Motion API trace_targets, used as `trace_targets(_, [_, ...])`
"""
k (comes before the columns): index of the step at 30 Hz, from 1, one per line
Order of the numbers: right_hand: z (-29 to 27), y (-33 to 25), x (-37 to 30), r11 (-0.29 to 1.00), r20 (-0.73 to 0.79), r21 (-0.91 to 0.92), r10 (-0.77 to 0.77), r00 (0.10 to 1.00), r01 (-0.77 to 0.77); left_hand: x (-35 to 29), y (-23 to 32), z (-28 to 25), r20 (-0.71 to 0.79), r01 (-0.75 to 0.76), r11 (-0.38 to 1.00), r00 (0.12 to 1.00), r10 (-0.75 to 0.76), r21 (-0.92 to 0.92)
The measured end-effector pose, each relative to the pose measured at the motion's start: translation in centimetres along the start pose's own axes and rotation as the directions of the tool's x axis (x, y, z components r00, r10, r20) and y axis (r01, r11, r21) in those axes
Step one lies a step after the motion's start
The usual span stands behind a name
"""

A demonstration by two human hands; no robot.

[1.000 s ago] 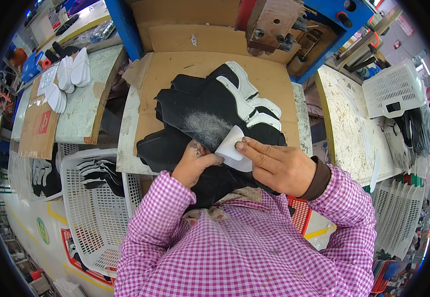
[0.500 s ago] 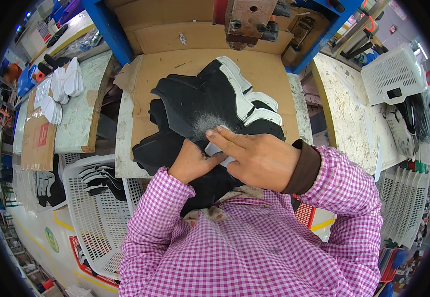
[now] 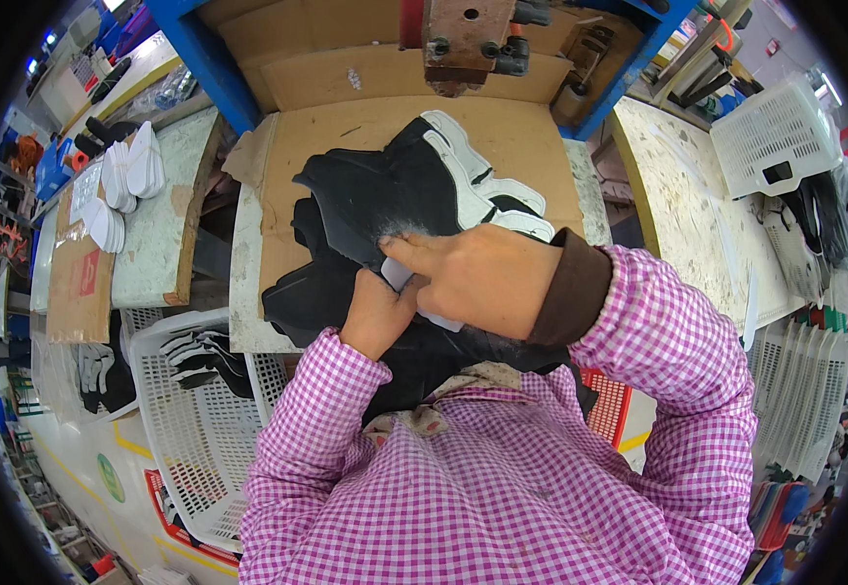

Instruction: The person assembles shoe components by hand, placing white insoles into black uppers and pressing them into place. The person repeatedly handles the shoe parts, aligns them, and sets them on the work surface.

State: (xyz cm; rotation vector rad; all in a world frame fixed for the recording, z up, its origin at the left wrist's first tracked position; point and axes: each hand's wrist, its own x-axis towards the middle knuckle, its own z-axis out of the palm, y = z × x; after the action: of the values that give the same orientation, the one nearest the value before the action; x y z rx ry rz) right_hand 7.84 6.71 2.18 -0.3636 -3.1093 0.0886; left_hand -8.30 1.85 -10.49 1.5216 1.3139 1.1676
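Several black shoe-upper pieces (image 3: 365,195) with white edging (image 3: 467,175) lie in an overlapping pile on brown cardboard before me. Low on the pile, my left hand (image 3: 378,310) is closed, its thumb side against a small white piece (image 3: 396,274); most of its fingers are hidden. From the right, my right hand (image 3: 477,283) bends over that same white piece, with its index finger pointing onto the black surface beside a greyish fuzzy patch. The other right fingers are curled in, and part of the white piece is under them. Both hands touch each other.
A blue-framed machine with a metal head (image 3: 458,44) stands beyond the cardboard. Bundles of white cut pieces (image 3: 131,166) lie on the left table. A white basket (image 3: 190,429) with black-and-white pieces stands at lower left. White crates (image 3: 777,136) are at the right.
My right hand has moved left and slightly up, covering more of the fuzzy patch; its fingers are more curled. The white piece has shifted left with it. My left hand has barely moved.
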Motion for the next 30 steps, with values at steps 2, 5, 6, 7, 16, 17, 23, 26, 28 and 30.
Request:
trace_targets(2, [-0.1, 0.3, -0.2, 1.000, -0.110, 0.012, 0.029, 0.994, -0.028, 0.1, -0.2, 0.2, -0.048, 0.107, 0.988, 0.992, -0.112, -0.110])
trace_targets(5, [-0.8, 0.6, -2.1, 0.987, -0.485, -0.070, 0.094, 0.869, -0.146, 0.5, 0.2, 0.2, -0.092, 0.278, 0.824, 0.925, -0.368, -0.493])
trace_targets(6, [-1.4, 0.6, -3.6, 0.979, -0.527, -0.093, 0.106, 0.843, -0.182, 0.7, 0.5, 0.0, -0.135, 0.233, 0.768, 0.914, -0.383, -0.597])
trace_targets(7, [-1.7, 0.1, -4.9, 0.969, -0.522, -0.108, 0.135, 0.842, -0.222, 0.8, 1.0, -0.3, -0.185, 0.171, 0.703, 0.898, -0.400, -0.690])
trace_targets(16, [5.7, -8.1, -9.8, 0.155, -0.011, 0.985, 0.490, 0.872, -0.075, 0.8, 5.7, -0.9, -0.471, -0.148, 0.701, 0.832, -0.293, -0.698])
trace_targets(17, [8.4, -7.9, -7.8, -0.338, 0.090, 0.938, 0.458, 0.884, 0.080, 0.3, 6.0, -0.2, -0.447, -0.170, 0.671, 0.855, -0.264, -0.722])
trace_targets(23, [14.3, -5.9, -4.6, -0.439, -0.201, 0.732, 0.590, 0.782, 0.520, -2.0, 6.1, 1.5, -0.500, -0.151, 0.987, 0.859, 0.107, -0.049])
trace_targets(26, [13.6, -5.8, -4.9, -0.306, -0.021, 0.882, 0.735, 0.678, 0.359, -2.7, 5.8, 1.4, -0.520, -0.188, 0.982, 0.839, 0.164, 0.006])
trace_targets(28, [13.1, -4.7, -5.3, -0.435, -0.107, 0.657, 0.754, 0.648, 0.615, -2.8, 5.5, 1.3, -0.563, -0.175, 0.982, 0.820, 0.101, -0.078])
trace_targets(30, [13.0, -4.6, -5.3, -0.436, 0.041, 0.542, 0.867, 0.496, 0.718, -2.7, 5.3, 1.3, -0.588, -0.180, 0.946, 0.809, -0.013, -0.268])
